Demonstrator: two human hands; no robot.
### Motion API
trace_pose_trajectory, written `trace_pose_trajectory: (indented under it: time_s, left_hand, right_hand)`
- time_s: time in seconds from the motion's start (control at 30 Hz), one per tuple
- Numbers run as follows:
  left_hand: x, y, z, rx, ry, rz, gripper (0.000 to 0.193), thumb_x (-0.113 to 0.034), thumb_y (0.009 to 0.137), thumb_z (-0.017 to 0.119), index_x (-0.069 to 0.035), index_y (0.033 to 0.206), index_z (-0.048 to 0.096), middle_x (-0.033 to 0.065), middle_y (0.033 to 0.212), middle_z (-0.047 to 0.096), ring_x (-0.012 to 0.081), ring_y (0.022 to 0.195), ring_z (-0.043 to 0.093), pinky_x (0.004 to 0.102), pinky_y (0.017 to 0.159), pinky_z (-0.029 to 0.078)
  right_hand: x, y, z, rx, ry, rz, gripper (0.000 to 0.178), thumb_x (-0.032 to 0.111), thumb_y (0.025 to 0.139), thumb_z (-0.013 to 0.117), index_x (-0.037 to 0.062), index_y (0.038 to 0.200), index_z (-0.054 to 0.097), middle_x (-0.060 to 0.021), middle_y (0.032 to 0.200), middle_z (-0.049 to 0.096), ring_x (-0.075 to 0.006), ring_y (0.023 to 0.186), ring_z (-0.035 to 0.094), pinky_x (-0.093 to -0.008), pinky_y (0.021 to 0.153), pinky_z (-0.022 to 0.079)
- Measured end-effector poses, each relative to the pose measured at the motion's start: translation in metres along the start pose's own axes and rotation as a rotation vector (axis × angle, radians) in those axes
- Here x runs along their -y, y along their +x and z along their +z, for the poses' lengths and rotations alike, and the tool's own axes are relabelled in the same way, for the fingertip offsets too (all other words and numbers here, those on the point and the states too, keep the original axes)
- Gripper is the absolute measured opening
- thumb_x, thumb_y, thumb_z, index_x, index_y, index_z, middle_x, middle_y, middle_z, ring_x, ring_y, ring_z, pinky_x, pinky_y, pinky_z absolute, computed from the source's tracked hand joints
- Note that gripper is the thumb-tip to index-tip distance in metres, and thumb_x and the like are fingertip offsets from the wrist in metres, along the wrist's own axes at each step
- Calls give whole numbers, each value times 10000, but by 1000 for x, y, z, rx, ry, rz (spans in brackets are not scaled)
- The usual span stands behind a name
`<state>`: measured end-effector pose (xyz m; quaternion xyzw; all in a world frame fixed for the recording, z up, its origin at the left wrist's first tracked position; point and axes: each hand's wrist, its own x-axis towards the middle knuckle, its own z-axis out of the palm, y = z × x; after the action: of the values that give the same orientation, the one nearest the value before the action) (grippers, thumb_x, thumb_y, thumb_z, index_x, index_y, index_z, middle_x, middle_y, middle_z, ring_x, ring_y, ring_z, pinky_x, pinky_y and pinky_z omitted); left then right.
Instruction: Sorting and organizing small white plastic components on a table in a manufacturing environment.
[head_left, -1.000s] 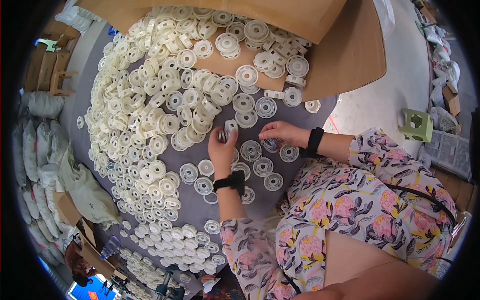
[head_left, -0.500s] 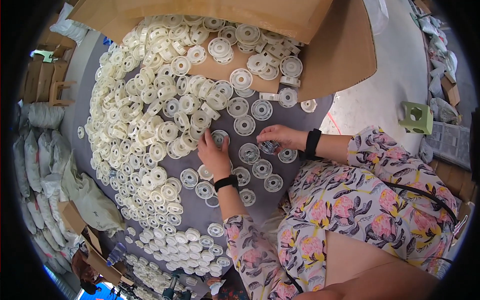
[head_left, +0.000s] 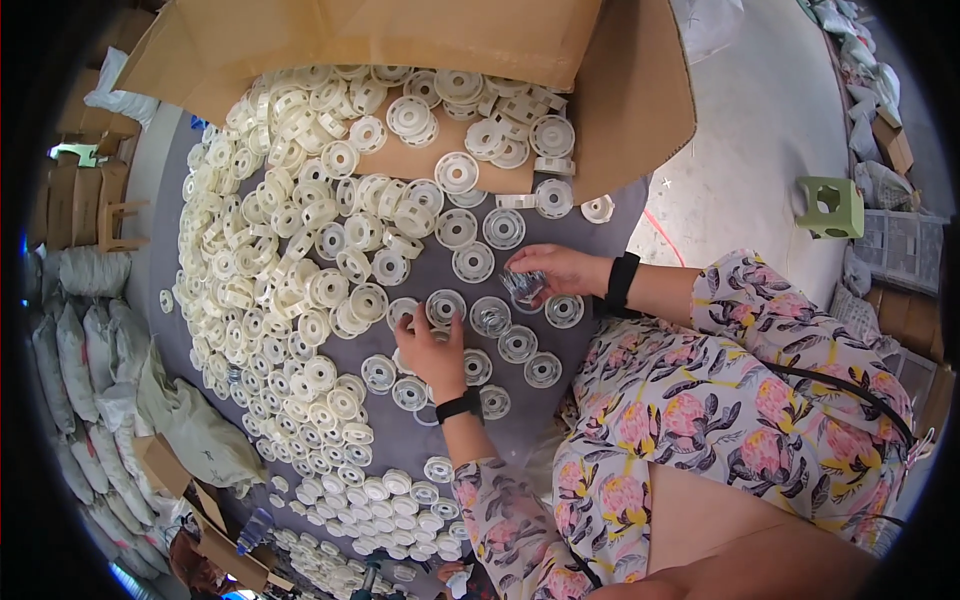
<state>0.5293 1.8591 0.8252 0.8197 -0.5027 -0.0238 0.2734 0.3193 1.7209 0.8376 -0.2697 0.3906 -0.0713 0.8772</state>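
Left hand [head_left: 432, 350] is laid flat on the grey cloth [head_left: 590, 205], fingers spread, its grip open; the fingertips are pressed against a white plastic disc [head_left: 445, 307] lying among the single discs set out in loose rows. Black band is worn on that wrist.

Right hand [head_left: 558, 272] is held just right of the rows, its grip closed on a small bundle of clear shiny pieces [head_left: 523, 285]; what they are cannot be made out.

Heap of cream discs [head_left: 290, 260] is piled to the left, spilled from a tipped cardboard box [head_left: 480, 40]. Green stool [head_left: 832, 206] is seen well apart, on the pale floor.
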Motion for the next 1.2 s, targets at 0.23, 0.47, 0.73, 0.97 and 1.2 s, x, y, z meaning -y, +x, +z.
trace_pose_trajectory:
  time_s: [0.23, 0.47, 0.73, 0.97, 1.2]
  left_hand:
    - [-66, -2, 0, 335, -834, 98, 565, -37, 745, 711, -27, 1268, 497, 73, 1147, 554, 155, 988, 554, 299, 820, 466]
    - [-75, -7, 2, 488, -1007, -169, 563, 22, 796, 657, 18, 1315, 438, 71, 1080, 603, 108, 922, 576, 239, 800, 467]
    - [-80, 5, -7, 673, -1506, -738, 330, -164, 907, 576, 52, 1151, 520, 121, 947, 656, 170, 769, 651, 260, 697, 532]
    - [-36, 24, 16, 474, -599, -369, 412, -208, 819, 678, 40, 1121, 549, 105, 784, 632, 242, 719, 634, 345, 638, 499]
    - [-49, 36, 35, 233, -57, 46, 511, -219, 706, 745, 5, 1125, 559, 177, 936, 516, 360, 789, 566, 427, 675, 466]
  right_hand:
    - [-1, -5, 8, 22, -77, -10, 346, 356, 886, 597, 117, 1126, 525, -24, 999, 587, -150, 758, 619, -314, 591, 521]
    - [22, -12, 11, 57, -524, -48, 418, 377, 840, 654, 83, 1112, 535, -28, 964, 580, -147, 781, 608, -313, 631, 521]
    - [45, -28, -3, 113, -1290, -695, 436, 305, 777, 695, 78, 1120, 548, -93, 1089, 573, -263, 1001, 558, -376, 887, 446]
    - [57, -27, -28, -143, -1521, -929, 413, 274, 783, 683, 126, 1144, 547, -99, 1122, 555, -289, 1097, 504, -386, 932, 419]
    - [35, -21, -17, -145, -1312, -759, 480, 320, 767, 704, 124, 1173, 539, -94, 1120, 567, -269, 1043, 552, -359, 893, 445]
